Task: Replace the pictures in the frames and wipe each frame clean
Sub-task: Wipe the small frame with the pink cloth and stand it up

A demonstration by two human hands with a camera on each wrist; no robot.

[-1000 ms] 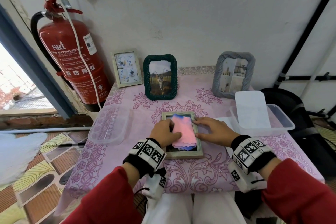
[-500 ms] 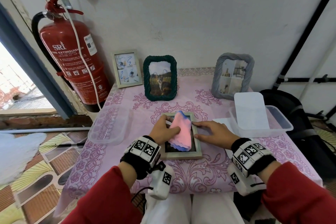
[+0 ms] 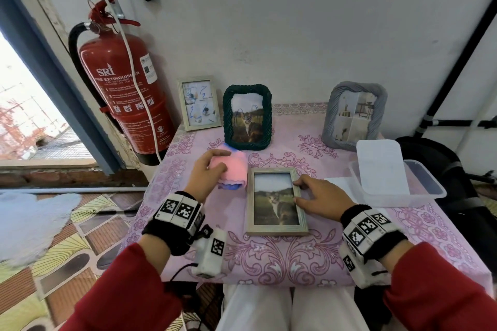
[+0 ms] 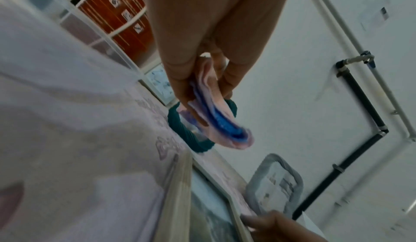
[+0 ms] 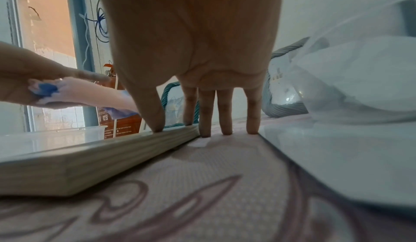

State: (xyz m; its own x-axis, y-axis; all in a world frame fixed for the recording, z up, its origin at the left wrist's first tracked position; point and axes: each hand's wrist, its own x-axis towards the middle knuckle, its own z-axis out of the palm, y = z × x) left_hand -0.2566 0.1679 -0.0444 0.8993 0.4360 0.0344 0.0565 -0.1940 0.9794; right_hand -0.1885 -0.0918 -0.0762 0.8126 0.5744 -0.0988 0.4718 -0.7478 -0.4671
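Pale wooden frame (image 3: 277, 200), lying flat and face up at the middle of the table (image 3: 282, 258), its cat picture now fully exposed. A second ago the pink-and-blue cloth (image 3: 233, 170) lay spread over the glass under the left hand (image 3: 205, 173); half a second ago it was bunched and moving toward the frame's far end. It is now off the frame altogether, held above the table just beyond the frame's far left corner. The left grip is closed round the folded cloth, thumb on one side and fingers on the other, as the left wrist view shows.

The right hand (image 3: 320, 197) has stayed at the frame's right edge. Its grip is slack and flat: in the right wrist view the thumb (image 5: 155, 121) presses down on the frame's rail, and the other fingers stand on the tablecloth beside it. It steadies the frame and holds nothing.

Judgement: the wiping pass on this frame looks finished, and the frame is ready to be stood up.

Behind it stand a small pale frame (image 3: 199, 102), a dark green frame (image 3: 247, 117) and a grey frame (image 3: 355, 113). A clear plastic tub (image 3: 430, 191) sits to the right.
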